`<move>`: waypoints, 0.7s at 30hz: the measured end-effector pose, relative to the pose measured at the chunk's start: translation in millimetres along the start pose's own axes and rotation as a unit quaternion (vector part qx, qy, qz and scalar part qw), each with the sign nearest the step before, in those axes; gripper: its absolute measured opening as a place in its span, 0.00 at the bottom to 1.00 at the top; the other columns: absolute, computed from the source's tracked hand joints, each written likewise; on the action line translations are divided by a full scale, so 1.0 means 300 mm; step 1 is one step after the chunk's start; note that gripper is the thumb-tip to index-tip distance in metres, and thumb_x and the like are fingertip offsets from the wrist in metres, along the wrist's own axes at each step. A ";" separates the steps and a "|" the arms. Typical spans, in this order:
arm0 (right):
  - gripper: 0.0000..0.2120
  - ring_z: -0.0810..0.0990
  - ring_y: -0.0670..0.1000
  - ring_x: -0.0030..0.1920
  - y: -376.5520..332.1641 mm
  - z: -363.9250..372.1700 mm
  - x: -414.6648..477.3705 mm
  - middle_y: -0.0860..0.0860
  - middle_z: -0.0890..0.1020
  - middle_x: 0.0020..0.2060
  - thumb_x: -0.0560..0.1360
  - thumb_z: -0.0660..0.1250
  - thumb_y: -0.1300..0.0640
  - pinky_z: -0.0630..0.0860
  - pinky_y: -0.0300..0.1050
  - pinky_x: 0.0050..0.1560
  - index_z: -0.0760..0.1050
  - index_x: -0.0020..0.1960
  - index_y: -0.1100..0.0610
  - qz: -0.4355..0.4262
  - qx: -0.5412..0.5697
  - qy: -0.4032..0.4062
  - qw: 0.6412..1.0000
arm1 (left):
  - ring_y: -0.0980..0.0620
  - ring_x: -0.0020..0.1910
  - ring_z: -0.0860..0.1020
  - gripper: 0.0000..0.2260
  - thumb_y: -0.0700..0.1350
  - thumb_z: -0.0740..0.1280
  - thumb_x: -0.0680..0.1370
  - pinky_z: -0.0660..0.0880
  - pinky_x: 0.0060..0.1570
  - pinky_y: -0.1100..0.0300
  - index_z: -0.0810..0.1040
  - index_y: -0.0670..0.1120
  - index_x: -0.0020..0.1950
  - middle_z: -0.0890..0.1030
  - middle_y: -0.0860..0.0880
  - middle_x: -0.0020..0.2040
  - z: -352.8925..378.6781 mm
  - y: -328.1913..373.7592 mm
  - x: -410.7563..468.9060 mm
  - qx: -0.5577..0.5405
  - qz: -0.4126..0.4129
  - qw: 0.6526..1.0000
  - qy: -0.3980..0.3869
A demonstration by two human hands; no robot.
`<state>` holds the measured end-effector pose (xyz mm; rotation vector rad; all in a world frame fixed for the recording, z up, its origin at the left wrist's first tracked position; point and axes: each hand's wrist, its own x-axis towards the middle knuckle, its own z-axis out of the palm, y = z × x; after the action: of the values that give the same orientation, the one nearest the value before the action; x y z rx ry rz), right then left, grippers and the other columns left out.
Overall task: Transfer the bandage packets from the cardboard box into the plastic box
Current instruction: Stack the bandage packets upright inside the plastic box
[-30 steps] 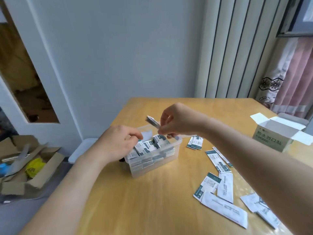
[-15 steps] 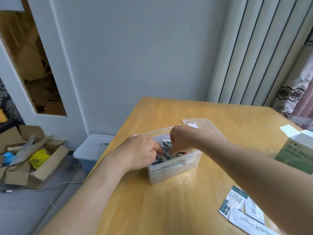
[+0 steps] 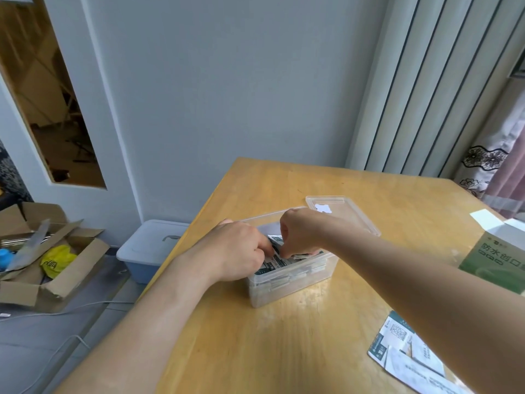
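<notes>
Left hand (image 3: 235,251) and right hand (image 3: 301,231) pinch white-teal bandage packets (image 3: 279,264) in clear plastic box (image 3: 287,294)

Clear plastic box (image 3: 292,285) packed with bandage packets (image 3: 277,264) on a wooden table (image 3: 255,351).
The open, see-through box sits upright near the table's left edge, filled almost to its rim with white-and-dark-green packets stacked flat. Loose packets (image 3: 397,336) overlap at the near right. The green cardboard box (image 3: 494,260), white flaps open, stands far right, well apart.
</notes>
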<state>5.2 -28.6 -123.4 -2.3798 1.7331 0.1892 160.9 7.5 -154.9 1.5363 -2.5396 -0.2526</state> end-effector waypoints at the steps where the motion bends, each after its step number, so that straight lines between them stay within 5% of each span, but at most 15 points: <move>1: 0.13 0.79 0.52 0.33 -0.001 0.001 0.000 0.52 0.81 0.43 0.69 0.72 0.53 0.75 0.39 0.32 0.74 0.49 0.58 -0.003 -0.004 0.003 1.000 | 0.56 0.60 0.74 0.27 0.45 0.49 0.67 0.63 0.64 0.57 0.81 0.58 0.55 0.83 0.59 0.54 0.001 -0.001 0.001 0.001 -0.002 1.000 -0.003; 4: 0.12 0.73 0.48 0.30 -0.002 0.006 -0.003 0.50 0.75 0.33 0.69 0.72 0.54 0.68 0.37 0.27 0.69 0.40 0.56 -0.008 -0.019 0.009 1.000 | 0.56 0.59 0.75 0.24 0.43 0.52 0.69 0.64 0.66 0.55 0.81 0.58 0.55 0.83 0.59 0.54 0.002 -0.003 0.004 0.001 -0.004 1.000 -0.007; 8: 0.15 0.70 0.46 0.31 -0.001 0.013 -0.002 0.48 0.73 0.33 0.68 0.73 0.53 0.66 0.38 0.27 0.66 0.37 0.55 -0.013 -0.039 0.018 0.999 | 0.56 0.60 0.74 0.22 0.41 0.54 0.71 0.64 0.67 0.56 0.82 0.57 0.56 0.82 0.58 0.56 -0.002 -0.002 0.003 -0.002 -0.008 1.000 -0.008; 16: 0.15 0.76 0.53 0.43 0.016 0.001 0.005 0.52 0.77 0.48 0.71 0.71 0.51 0.75 0.44 0.40 0.72 0.53 0.57 0.005 0.008 0.025 1.000 | 0.58 0.64 0.72 0.22 0.41 0.56 0.73 0.60 0.66 0.61 0.81 0.58 0.58 0.80 0.61 0.60 -0.007 0.003 0.000 -0.011 -0.016 1.000 -0.008; 21: 0.11 0.81 0.54 0.44 0.033 -0.011 0.002 0.54 0.81 0.43 0.72 0.69 0.58 0.78 0.44 0.42 0.75 0.54 0.60 0.024 0.026 0.045 0.998 | 0.57 0.65 0.72 0.24 0.45 0.53 0.69 0.64 0.67 0.59 0.82 0.58 0.56 0.79 0.62 0.61 -0.007 -0.002 0.007 -0.025 -0.024 0.999 -0.004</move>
<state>-4.2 -32.8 -121.0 -2.3460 1.8116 0.0440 161.0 5.1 -152.9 1.5813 -2.4855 -0.3270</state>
